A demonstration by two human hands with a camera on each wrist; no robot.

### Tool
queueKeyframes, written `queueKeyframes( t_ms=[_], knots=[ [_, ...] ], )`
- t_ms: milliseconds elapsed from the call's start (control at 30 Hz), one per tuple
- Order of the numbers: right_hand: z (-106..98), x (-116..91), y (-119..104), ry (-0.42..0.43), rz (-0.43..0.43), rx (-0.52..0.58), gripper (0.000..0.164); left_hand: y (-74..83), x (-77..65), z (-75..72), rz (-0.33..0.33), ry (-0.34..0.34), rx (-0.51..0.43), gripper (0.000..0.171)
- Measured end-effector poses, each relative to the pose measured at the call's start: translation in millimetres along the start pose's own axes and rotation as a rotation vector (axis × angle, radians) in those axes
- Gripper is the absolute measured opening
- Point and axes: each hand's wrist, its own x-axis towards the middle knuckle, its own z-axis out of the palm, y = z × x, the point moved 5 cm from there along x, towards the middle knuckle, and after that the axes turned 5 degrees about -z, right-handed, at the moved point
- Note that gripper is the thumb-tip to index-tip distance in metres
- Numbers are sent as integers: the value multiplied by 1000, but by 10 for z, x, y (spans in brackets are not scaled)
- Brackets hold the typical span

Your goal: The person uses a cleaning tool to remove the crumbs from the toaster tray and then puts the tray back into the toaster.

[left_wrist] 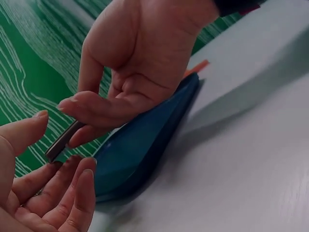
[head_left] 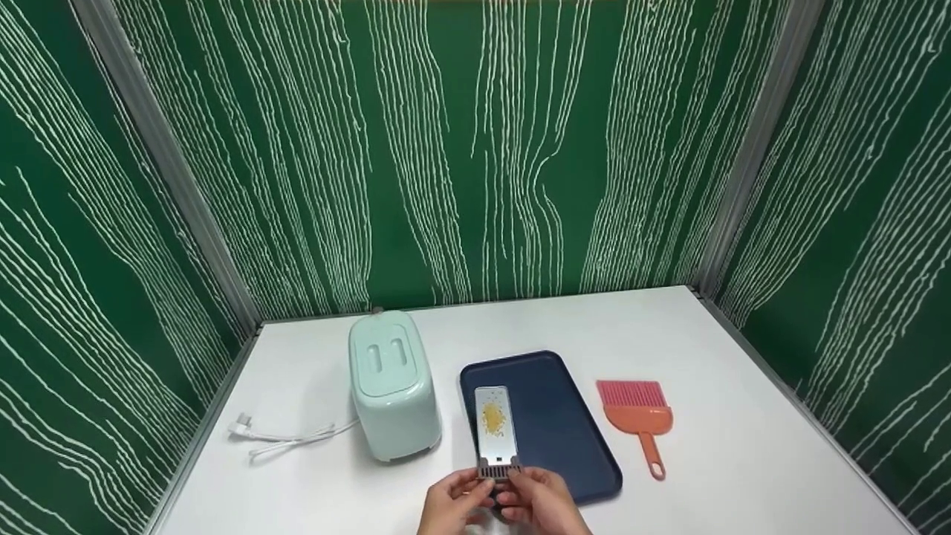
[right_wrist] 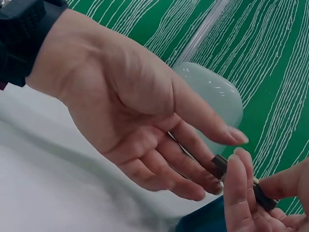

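- Crumb tray (head_left: 498, 449) carries yellow crumbs (head_left: 493, 420) over navy tray (head_left: 568, 438).
- Left hand (head_left: 455, 504) fingers pinch it; right hand (head_left: 548, 504) fingers touch loosely.
- My wrist views hide the crumbs.

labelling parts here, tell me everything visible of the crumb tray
The crumb tray is a long, narrow, silvery, metal-looking plate with a slotted grey handle at its near end. Yellowish crumbs lie over its middle. It points away from the person, overlapping the left side of the navy tray in the head view. The right hand pinches the handle; the left hand touches it.
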Motion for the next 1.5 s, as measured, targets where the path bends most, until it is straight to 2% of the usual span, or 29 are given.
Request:
queueKeyframes(
  t_ms=[167,367,467,700,1000,1233,1400,1500],
  knots=[
    [84,25,82,29,22,11,22,-39,49,5,-22,48,0,39],
    [185,38,164,130,35,12,16,-97,92,13,-14,53,-71,43],
    [223,35,191,150,32,27,13,-122,101,19,-26,56,-99,45],
    [273,34,200,134,29,37,14,-110,94,21,-36,75,-150,40],
    [255,54,192,105,9,-46,21,-53,98,-5,-29,69,-221,30],
    [212,70,185,69,24,-111,32,-31,124,-76,-44,46,-319,40],
    [121,54,88,44,35,-123,37,7,127,-163,-3,9,-381,46],
    [35,49,-6,44,2,-126,37,10,128,-234,24,-2,-388,46]
  ],
)
